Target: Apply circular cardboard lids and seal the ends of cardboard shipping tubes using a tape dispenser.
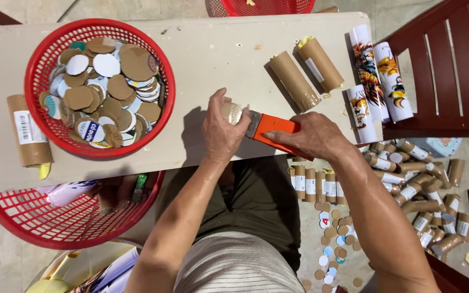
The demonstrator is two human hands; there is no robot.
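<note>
One head-worn camera looks steeply down from close above the bench (218,49), floor showing on the right.

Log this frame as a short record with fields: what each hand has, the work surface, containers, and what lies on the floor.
left hand: left hand grips a small round cardboard tube end on the table
right hand: right hand holds an orange-handled scraper knife, blade against the tube end
surface: pale beige table
containers: red plastic mesh basket of round cardboard discs on the table; second red basket below the table edge
on table: two brown cardboard tubes, printed white paper rolls
floor: many short cardboard tubes, scattered discs
</note>
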